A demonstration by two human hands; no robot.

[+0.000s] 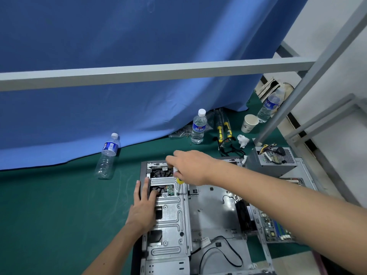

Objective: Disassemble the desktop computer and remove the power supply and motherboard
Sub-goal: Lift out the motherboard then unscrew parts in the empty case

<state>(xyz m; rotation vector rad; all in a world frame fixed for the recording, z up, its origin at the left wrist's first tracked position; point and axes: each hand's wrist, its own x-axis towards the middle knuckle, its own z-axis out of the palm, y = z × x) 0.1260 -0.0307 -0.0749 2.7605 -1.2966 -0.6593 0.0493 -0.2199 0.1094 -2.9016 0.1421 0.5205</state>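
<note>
Yellow-handled screwdriver (179,184) sat clamped in my right grip (190,168), tip down on a drive-cage (170,219) screw; my left grip (144,205), fingers straight, steadied the cage.

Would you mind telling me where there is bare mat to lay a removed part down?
The green mat left of the computer case is bare, from the tilted near bottle toward you. The far right is crowded: upright bottle, yellow-handled tools, paper cup, crumpled tissue and power supply.
</note>
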